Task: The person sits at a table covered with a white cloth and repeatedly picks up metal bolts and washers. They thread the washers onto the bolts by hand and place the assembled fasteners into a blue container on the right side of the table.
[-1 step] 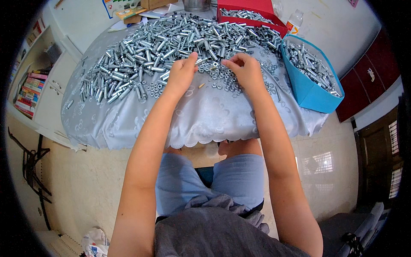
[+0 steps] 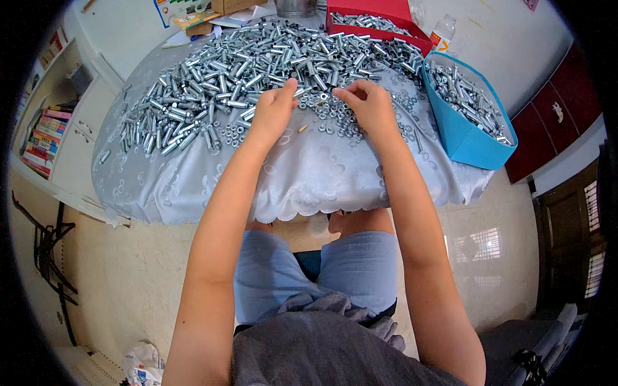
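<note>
My left hand (image 2: 273, 110) is closed above the near edge of a heap of silver expansion bolts and sleeves (image 2: 225, 71), its thumb pointing up. A short silver metal sleeve (image 2: 299, 92) shows at its fingertips. A little to the right, my right hand (image 2: 370, 106) is closed in a pinch, thumb against forefinger. Whatever lies between those fingertips is too small to make out. Loose hex nuts and washers (image 2: 331, 121) are scattered on the tablecloth between and below the hands. A small tan pointed piece (image 2: 302, 128) lies near my left wrist.
A blue fabric bin (image 2: 470, 138) full of bolts stands at the table's right edge. Behind the heap sit a red box (image 2: 380, 30) holding more metal parts, a clear bottle (image 2: 443, 31) and a metal pot (image 2: 296, 8). A silvery tablecloth (image 2: 322, 174) hangs over the near edge.
</note>
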A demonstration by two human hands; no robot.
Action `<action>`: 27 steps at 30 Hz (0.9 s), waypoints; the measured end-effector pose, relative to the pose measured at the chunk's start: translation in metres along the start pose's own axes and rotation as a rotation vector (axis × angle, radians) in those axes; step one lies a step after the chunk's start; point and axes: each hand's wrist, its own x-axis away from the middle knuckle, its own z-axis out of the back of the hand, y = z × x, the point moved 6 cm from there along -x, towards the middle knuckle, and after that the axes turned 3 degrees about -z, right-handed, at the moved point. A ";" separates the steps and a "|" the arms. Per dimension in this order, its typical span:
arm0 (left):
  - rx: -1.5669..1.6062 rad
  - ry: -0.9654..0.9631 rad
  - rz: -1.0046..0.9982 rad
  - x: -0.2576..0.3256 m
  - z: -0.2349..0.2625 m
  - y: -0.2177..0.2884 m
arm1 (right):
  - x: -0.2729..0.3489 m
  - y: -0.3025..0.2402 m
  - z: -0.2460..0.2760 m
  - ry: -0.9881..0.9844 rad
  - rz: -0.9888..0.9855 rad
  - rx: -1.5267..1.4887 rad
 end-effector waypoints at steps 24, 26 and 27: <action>0.059 -0.357 0.019 0.023 -0.030 0.023 | 0.007 -0.017 -0.022 -0.383 -0.045 -0.681; 0.069 -0.361 0.015 0.024 -0.029 0.026 | 0.007 -0.018 -0.021 -0.386 -0.030 -0.646; 0.074 -0.362 0.013 0.024 -0.029 0.026 | 0.007 -0.018 -0.021 -0.385 -0.037 -0.635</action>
